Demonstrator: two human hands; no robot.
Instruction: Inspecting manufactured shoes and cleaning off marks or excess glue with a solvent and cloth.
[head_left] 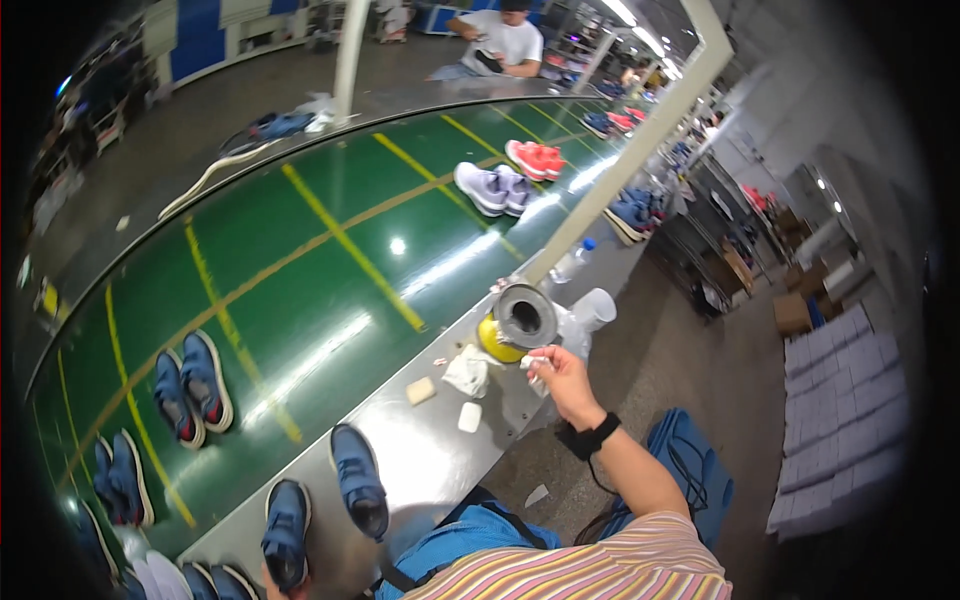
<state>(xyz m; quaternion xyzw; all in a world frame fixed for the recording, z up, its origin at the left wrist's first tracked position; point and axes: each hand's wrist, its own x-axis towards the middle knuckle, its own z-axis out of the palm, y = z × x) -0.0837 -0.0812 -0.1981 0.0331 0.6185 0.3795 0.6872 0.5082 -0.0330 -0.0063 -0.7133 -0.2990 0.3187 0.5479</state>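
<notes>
My left hand [298, 590], mostly hidden at the lower edge, grips the heel end of a blue sneaker [287, 525] over the metal ledge. Close by on the ledge lies another blue sneaker [358, 480]. My right hand [568, 385] pinches a small white wad [535, 362], apparently cloth, beside a yellow can [497, 341] with a dark, round opening on top. A crumpled white cloth [466, 371], a beige block [420, 391] and a white block [469, 417] lie left of that hand.
A green conveyor belt [330, 265] with yellow lines carries pairs of blue, lilac [490, 187] and red sneakers [535, 158]. A white post [620, 150] rises by the can. A clear bottle [572, 262] stands behind it. Across the belt sits a person [510, 45]. White stacks [840, 420] stand right.
</notes>
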